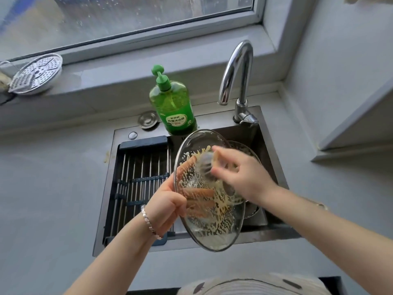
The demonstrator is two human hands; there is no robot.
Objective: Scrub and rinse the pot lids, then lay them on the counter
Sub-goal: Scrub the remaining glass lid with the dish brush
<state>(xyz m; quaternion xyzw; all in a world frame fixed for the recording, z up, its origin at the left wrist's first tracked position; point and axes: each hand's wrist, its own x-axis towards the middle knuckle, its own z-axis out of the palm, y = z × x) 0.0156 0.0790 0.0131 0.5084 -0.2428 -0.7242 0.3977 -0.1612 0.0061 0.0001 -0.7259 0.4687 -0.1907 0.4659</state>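
Gripping a glass lid (212, 226) by its left rim, the left hand (170, 201) holds it tilted on edge above the sink (107, 188), low end toward the person. The thumb lies over the near face at the rim, and the fingers (200, 192) are spread flat against the far face, showing reddish through the glass. Yellowish suds streak and spatter most of the pane.

The right hand (240, 173) reaches in from the right and presses a grey scrubber (205, 165) against the upper middle of the lid. Its fingers are curled round the scrubber and pinch it against the thumb. Both are blurred, so I cannot tell the exact hold. The scrubber sits just above the left fingers, with the glass between them.

A second lid (244, 149) lies down in the basin, its rim showing past the right hand. A metal drain rack (140, 177) spans the left half of the sink. A green soap bottle (172, 107) stands on the back ledge, just beside the chrome faucet (236, 69). The grey tabletop (53, 177) runs off to the left. A perforated steamer plate (36, 73) rests on the windowsill (127, 71). A bracelet (148, 220) circles the left wrist.
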